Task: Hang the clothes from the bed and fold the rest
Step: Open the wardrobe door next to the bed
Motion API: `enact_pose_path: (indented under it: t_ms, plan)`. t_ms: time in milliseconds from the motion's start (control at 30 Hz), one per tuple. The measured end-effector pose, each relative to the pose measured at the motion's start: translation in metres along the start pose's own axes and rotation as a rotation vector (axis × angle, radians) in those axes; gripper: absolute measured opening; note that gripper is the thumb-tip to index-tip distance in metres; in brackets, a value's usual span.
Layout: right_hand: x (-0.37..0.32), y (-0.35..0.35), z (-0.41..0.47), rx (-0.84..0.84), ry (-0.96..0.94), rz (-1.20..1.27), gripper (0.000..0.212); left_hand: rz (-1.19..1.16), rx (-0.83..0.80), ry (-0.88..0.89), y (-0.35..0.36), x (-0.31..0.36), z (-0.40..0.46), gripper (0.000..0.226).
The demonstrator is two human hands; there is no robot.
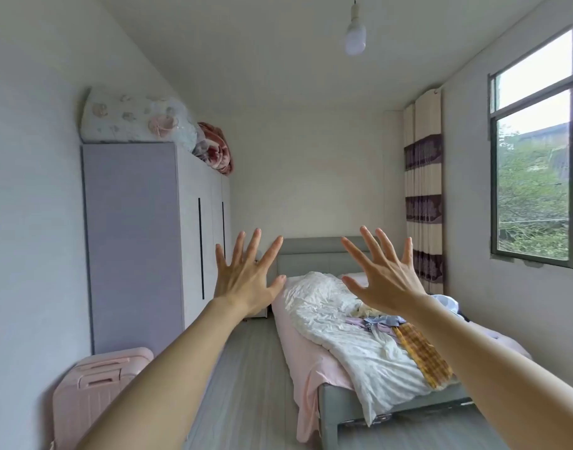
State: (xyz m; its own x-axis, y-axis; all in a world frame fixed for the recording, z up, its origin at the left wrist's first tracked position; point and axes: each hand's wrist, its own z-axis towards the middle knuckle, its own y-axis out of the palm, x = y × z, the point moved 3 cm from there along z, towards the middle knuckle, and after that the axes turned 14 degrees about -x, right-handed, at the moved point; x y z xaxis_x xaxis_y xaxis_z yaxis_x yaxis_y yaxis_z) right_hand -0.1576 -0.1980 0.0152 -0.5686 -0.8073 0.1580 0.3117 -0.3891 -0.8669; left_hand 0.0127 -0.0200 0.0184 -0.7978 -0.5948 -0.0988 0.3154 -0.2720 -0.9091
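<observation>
Head view. Both arms are stretched forward into the room, backs of the hands toward the camera. Left hand [246, 284]: fingers straight and spread wide, holding nothing, touching nothing. Right hand [384, 280]: the same, fingers fanned wide, nothing in it. The two hands are level with each other, apart, with the grey padded headboard [314, 258] showing in the gap between them.

The grey-framed bed with a pink sheet [314, 368] stands along the right wall, its foot end nearest the camera. A crumpled white quilt [337, 323] runs down the middle of the mattress from the head end to the foot edge, where it hangs over. The heap of loose clothes [381, 323] lies on the quilt toward the bed's right edge, about midway along: lilac, pale blue and cream pieces tangled together. Touching that heap on its foot-end side, a yellow-and-orange checked garment [423, 358] stretches toward the foot corner on the right. More pale blue fabric [446, 302] sits at the right edge, partly hidden by the right forearm — I cannot tell what it is.

Left wall: a tall lilac-and-white wardrobe with dark slot handles [132, 241], doors closed. On its top edge lie a bagged floral quilt [135, 121] and, just beside it, a folded red-patterned blanket [215, 151]. A pink hard-shell suitcase [93, 388] stands on the grey plank floor [246, 384] by the wardrobe's near corner.

Right wall: a window with a dark frame [538, 177] and a cream-and-purple striped curtain [423, 196] drawn to its far side. A bare white bulb [355, 35] hangs from the ceiling.
</observation>
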Motion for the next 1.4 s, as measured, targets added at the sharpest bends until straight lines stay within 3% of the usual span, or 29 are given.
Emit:
enact_pose_path:
  t_ms: [367,500,667,967,1133,1400]
  plan:
    - [-0.037,0.037,0.067,0.015,-0.026,0.036,0.068,-0.012,-0.007,0.048,0.036,-0.045,0.049,0.066]
    - [-0.044,0.066,0.1,-0.07,-0.044,0.091,0.057,-0.06,0.033,0.058,0.061,-0.059,0.08,0.055]
    - [-0.04,0.109,0.156,-0.071,-0.06,0.122,0.034,-0.135,-0.028,0.065,0.107,-0.072,0.137,0.039]
    - [-0.003,0.251,0.315,-0.131,-0.094,0.16,0.026,-0.184,-0.099,0.027,0.228,-0.087,0.307,0.03]
    - [0.016,0.322,0.438,-0.21,-0.08,0.324,0.026,-0.25,-0.098,-0.007,0.28,-0.107,0.423,0.027]
    - [-0.032,0.451,0.593,-0.326,-0.146,0.555,0.028,-0.339,-0.081,-0.132,0.386,-0.198,0.55,0.025]
